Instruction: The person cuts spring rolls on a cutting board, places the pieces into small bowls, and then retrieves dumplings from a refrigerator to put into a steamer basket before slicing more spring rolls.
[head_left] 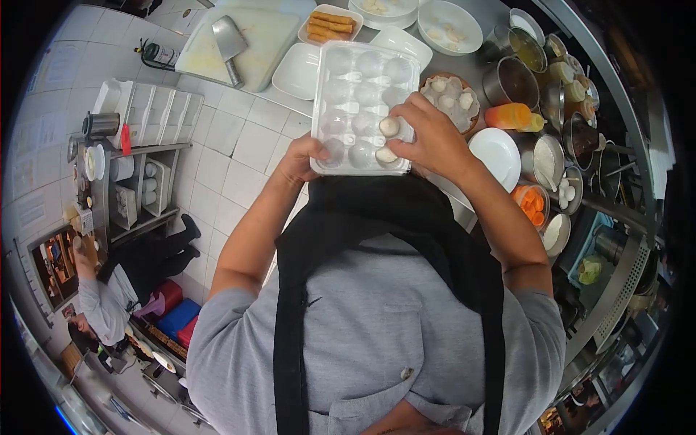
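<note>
A clear plastic tray with round cups [355, 119] is held up in front of my apron, tilted toward me. My left hand [301, 158] is closed on its lower left edge, thumb over the rim. My right hand [431, 138] reaches over the right side, thumb and fingers curled around a whitish round dumpling-like piece [388, 127] in the right column. A second such piece [386, 154] sits in the corner cup below, close to my thumb. The other cups look bare. Just right of the tray, a round basket [475, 116] contains more whitish pieces and clear plastic.
Ahead are a cutting board [196, 61] with a cleaver [230, 43], a dish of fried rolls [330, 29] and white bowls [449, 29]. On the right stand a white plate [495, 159], orange sauce bottles [507, 116] and several pots. Another person [109, 304] works far left.
</note>
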